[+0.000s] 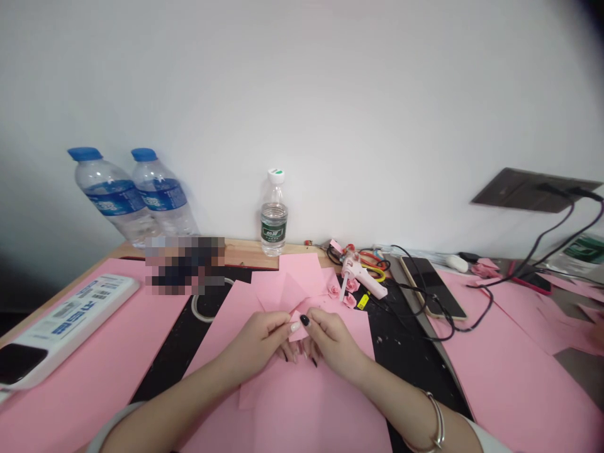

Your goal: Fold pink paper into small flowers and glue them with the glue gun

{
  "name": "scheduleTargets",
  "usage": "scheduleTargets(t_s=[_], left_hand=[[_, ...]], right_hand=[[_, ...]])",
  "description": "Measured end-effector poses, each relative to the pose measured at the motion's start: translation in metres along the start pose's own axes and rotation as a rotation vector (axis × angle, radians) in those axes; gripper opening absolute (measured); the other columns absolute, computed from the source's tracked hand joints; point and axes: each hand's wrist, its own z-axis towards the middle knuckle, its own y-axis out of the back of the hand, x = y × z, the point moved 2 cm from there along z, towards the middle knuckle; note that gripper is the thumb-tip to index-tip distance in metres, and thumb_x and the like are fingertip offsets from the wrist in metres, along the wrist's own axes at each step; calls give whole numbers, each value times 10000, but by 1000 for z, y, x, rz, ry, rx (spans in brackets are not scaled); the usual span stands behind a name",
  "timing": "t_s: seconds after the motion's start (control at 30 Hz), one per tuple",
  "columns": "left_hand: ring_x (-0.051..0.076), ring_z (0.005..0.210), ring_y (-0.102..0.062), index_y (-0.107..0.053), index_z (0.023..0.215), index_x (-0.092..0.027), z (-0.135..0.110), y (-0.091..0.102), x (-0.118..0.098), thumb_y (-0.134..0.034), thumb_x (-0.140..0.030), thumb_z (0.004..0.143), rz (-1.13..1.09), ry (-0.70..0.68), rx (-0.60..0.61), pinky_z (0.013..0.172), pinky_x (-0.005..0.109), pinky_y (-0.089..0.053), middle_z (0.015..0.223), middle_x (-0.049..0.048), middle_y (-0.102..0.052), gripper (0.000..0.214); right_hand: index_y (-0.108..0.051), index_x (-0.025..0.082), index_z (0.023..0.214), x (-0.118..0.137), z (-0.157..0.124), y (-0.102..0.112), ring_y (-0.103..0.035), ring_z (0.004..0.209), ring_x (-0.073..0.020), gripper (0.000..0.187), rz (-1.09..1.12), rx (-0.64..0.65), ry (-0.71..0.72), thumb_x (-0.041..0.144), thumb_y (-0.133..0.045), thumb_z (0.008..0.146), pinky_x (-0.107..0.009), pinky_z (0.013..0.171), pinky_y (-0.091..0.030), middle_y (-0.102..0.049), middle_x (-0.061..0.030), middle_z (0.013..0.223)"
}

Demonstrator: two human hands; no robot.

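**Fingers (282, 336) of Both Hands Pinching a Small Folded Pink Paper Piece (297, 335)**

The left hand (257, 343) and the right hand (336, 346) meet at the paper piece. The gap between each thumb and its fingers is narrow, with the piece gripped between them. The piece is located above a layer of large flat pink paper sheets (321, 402).

Work surface: the sheets lie on a black mat (406, 371), beyond which a pale wooden table edge (248, 251) runs along the wall. A pale pink glue gun (365, 277) lies beyond the right hand, near small pink paper roses (352, 285). A black-screened smartphone (431, 286) lies farther right.

Room: a plain white wall (377, 113) closes the far side. A dark rectangular outlet plate (516, 190) at right carries black cables (554, 229). A clear plastic bottle with a green label (274, 231) stands at the wall; two blue-capped clear plastic bottles (113, 196) stand at far left.
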Motion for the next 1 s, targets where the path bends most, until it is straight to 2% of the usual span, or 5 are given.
scheduleTargets(t_s=[0.2,0.33,0.47,0.8,1.0], left_hand=[[186,638,-685,-590,686,-171,3,0,5,-555,-449,832,-111,68,-30,639,292,-534,634,31,-695,317],[189,649,-691,-616,736,-166,4,3,6,-558,-451,828,-188,85,-78,652,296,-536,669,37,-713,305],[194,667,-686,-593,702,-173,4,5,6,-594,-442,807,-205,90,-95,676,308,-537,643,14,-681,289],[163,696,-640,-556,700,-167,6,4,8,-657,-436,758,-269,114,-55,734,324,-531,685,-24,-588,294],[132,652,-610,-532,970,-200,8,8,7,-738,-355,718,-368,112,-137,690,287,-515,673,-49,-605,360]], right_hand=[[-404,230,625,-1,0,2,-408,373,-108,420,-75,-93,40,511,-415,936,-232,399,-316,-427,58,438],[-527,218,925,-4,-1,3,-525,529,-130,139,-65,-202,122,346,-558,881,-232,462,-401,-581,2,708],[-552,239,1106,-5,-1,4,-570,587,-120,392,-214,-255,147,190,-688,742,-239,513,-455,-628,-49,1012],[-610,260,1137,-6,0,5,-654,666,-148,390,-290,-207,152,155,-673,767,-251,575,-517,-676,-47,1084],[-599,260,1168,-6,0,4,-655,672,-136,427,-314,-214,226,96,-629,775,-239,590,-534,-685,-40,1089]])
